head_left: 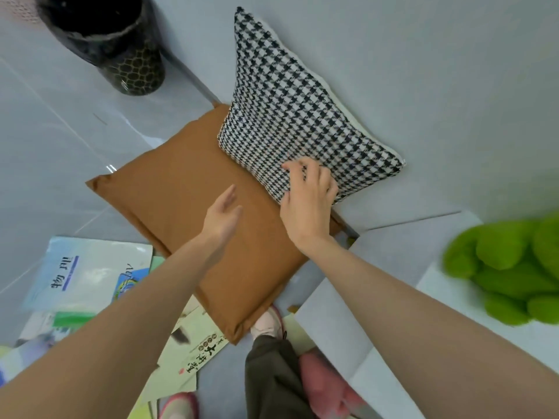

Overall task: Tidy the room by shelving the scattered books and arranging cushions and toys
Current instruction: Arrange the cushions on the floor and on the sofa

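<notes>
Scattered paperback books lie unshelved on the grey floor tiles at the person's feet. Just beyond them is a flat, tan-brown square fabric cushion, its near corner overlapping one book. The left hand hovers above it, fingers straight and loosely spread, holding nothing. The right hand curls its fingers into the lower edge of a black-and-white houndstooth woven cushion. That cushion leans tilted against the pale wall, its bottom edge resting on the brown one. To do this well, the free hand should probably take the opposite edge. The leaning cushion could then be squared up evenly rather than dragged by one corner, which might make it slump sideways.
</notes>
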`<state>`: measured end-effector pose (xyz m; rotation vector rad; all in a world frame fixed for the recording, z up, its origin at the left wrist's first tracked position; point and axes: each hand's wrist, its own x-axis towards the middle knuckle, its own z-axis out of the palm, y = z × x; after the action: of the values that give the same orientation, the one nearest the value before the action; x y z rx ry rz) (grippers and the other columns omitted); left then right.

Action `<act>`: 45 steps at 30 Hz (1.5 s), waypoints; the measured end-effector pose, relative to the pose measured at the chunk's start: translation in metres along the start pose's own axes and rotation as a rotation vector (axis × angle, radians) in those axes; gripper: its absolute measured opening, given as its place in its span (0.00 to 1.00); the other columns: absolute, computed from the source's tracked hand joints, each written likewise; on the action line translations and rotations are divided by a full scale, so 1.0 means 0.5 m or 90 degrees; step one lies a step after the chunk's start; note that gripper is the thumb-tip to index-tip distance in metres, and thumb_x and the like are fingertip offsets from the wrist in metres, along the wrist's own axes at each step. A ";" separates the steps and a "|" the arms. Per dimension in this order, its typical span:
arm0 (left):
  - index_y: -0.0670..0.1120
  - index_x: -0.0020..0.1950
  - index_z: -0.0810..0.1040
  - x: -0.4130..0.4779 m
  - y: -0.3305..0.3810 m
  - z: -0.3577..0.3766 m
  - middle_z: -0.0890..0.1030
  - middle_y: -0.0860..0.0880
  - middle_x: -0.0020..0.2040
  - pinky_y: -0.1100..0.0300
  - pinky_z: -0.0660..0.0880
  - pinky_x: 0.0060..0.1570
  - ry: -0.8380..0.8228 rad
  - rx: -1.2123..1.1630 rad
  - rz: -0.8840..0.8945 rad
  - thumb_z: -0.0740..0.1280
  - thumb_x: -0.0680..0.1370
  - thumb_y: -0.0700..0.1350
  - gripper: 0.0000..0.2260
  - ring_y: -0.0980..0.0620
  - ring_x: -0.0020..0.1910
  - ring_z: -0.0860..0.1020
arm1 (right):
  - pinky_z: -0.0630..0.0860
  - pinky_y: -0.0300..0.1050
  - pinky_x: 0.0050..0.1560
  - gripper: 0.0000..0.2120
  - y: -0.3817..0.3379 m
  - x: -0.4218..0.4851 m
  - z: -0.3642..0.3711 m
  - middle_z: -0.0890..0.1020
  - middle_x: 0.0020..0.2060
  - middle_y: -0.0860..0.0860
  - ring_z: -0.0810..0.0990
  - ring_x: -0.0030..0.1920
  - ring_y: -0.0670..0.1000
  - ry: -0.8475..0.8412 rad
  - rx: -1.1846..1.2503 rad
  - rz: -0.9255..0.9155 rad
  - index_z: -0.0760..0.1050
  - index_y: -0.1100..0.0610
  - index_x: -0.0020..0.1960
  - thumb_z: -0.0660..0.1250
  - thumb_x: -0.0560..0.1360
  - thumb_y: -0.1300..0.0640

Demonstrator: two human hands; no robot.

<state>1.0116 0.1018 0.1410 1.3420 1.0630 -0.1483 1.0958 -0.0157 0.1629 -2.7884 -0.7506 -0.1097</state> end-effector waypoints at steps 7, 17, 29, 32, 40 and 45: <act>0.54 0.75 0.62 -0.047 -0.198 -0.099 0.65 0.50 0.74 0.54 0.70 0.58 -0.011 0.031 -0.051 0.60 0.81 0.41 0.23 0.49 0.69 0.68 | 0.71 0.50 0.58 0.20 -0.039 -0.228 0.098 0.69 0.62 0.51 0.69 0.61 0.53 -0.303 0.095 0.137 0.66 0.47 0.66 0.63 0.77 0.62; 0.57 0.75 0.62 -0.039 -0.515 -0.144 0.68 0.49 0.71 0.48 0.71 0.63 -0.014 0.193 -0.103 0.65 0.78 0.46 0.26 0.48 0.63 0.71 | 0.69 0.56 0.65 0.32 0.014 -0.452 0.319 0.59 0.73 0.58 0.70 0.64 0.63 -0.550 0.081 0.215 0.49 0.38 0.75 0.60 0.78 0.56; 0.64 0.76 0.45 0.137 -0.714 -0.047 0.50 0.35 0.76 0.58 0.60 0.69 0.001 0.333 0.063 0.68 0.76 0.52 0.38 0.43 0.74 0.61 | 0.66 0.48 0.66 0.53 0.085 -0.478 0.549 0.33 0.71 0.70 0.65 0.70 0.67 -0.494 0.269 0.305 0.36 0.31 0.73 0.75 0.68 0.45; 0.63 0.76 0.45 0.153 -0.734 -0.050 0.56 0.34 0.75 0.58 0.60 0.68 0.012 0.369 0.115 0.69 0.76 0.49 0.39 0.43 0.73 0.60 | 0.62 0.44 0.69 0.56 0.077 -0.480 0.572 0.47 0.72 0.70 0.63 0.72 0.64 -0.402 0.307 0.334 0.40 0.32 0.74 0.79 0.65 0.51; 0.60 0.77 0.48 0.151 -0.718 -0.055 0.68 0.37 0.66 0.51 0.68 0.65 -0.013 0.432 0.155 0.70 0.74 0.42 0.41 0.39 0.64 0.71 | 0.68 0.39 0.59 0.51 0.064 -0.484 0.565 0.73 0.57 0.58 0.75 0.49 0.49 -0.350 0.357 0.389 0.45 0.33 0.75 0.75 0.69 0.61; 0.58 0.78 0.47 0.126 -0.705 -0.038 0.71 0.40 0.62 0.58 0.68 0.61 -0.060 0.455 0.126 0.68 0.74 0.38 0.41 0.41 0.59 0.73 | 0.68 0.40 0.60 0.51 0.081 -0.499 0.534 0.75 0.58 0.56 0.75 0.59 0.54 -0.371 0.350 0.414 0.46 0.34 0.75 0.75 0.69 0.63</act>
<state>0.8105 0.0443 -0.1504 2.0484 0.8134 -0.4699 0.9025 -0.1010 -0.1378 -2.3620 0.0760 0.9035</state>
